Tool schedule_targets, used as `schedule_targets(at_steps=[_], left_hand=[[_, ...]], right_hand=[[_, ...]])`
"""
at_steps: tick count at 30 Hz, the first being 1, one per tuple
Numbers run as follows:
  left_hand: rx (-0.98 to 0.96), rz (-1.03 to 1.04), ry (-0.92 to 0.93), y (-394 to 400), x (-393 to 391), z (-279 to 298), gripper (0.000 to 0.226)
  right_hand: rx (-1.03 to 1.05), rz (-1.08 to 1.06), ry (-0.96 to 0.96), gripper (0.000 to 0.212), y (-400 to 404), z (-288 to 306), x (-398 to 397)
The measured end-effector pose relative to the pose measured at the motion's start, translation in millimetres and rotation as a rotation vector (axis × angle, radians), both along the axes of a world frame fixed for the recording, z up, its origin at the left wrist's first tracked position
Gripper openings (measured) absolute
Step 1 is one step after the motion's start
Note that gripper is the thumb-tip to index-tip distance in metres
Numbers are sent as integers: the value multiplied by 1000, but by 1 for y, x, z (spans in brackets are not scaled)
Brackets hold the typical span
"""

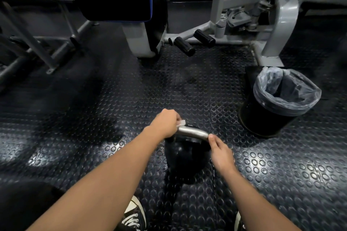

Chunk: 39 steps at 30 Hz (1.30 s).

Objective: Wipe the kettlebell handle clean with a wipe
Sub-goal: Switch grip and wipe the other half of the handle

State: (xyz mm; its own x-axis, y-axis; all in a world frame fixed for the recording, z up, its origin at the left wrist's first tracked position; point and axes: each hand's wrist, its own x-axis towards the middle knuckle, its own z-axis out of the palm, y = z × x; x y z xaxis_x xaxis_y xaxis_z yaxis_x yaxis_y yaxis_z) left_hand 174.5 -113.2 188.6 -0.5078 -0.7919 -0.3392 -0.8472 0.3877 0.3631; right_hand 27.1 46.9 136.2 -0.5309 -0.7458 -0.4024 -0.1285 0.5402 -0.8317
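Studded floor (pixel 187 84) | left hand (pixel 165 124) grips wipe (pixel 181 123) on kettlebell handle (pixel 193 133) | right hand (pixel 221 154) pinches handle

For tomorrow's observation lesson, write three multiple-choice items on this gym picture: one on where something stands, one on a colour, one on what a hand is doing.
1. Where does the lined waste bin stand relative to the kettlebell?
A. To its right, farther from the person
B. To its left
C. Between the shoes

2. What colour is the kettlebell handle?
A. Red
B. Silver metal
C. Yellow

3. What is the left hand doing?
A. Hanging free
B. Lifting the bin
C. Holding a white wipe on the handle's left end

Answers: 1 A, the bin sits on the studded floor to the upper right of the kettlebell. 2 B, the bar shines silver above the black ball. 3 C, white material shows at the fingers on the handle, while the right hand touches the other end.
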Motion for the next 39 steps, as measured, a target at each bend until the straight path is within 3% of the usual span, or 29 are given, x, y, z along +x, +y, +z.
schedule_targets(at_steps=[12,18,27,39], left_hand=[[66,-117,14,-13,-12,4,26],[88,-122,-53,-25,-6,-4,28],[112,-291,-202,-39,-19,7,26],[99,-341,-204,-39,-27,6,25]], right_hand=[[25,19,31,49,-2,-5,-4],[17,10,12,52,-1,-6,-4],[14,5,-3,51,-2,-8,-6],[10,8,10,49,-3,-9,-6]])
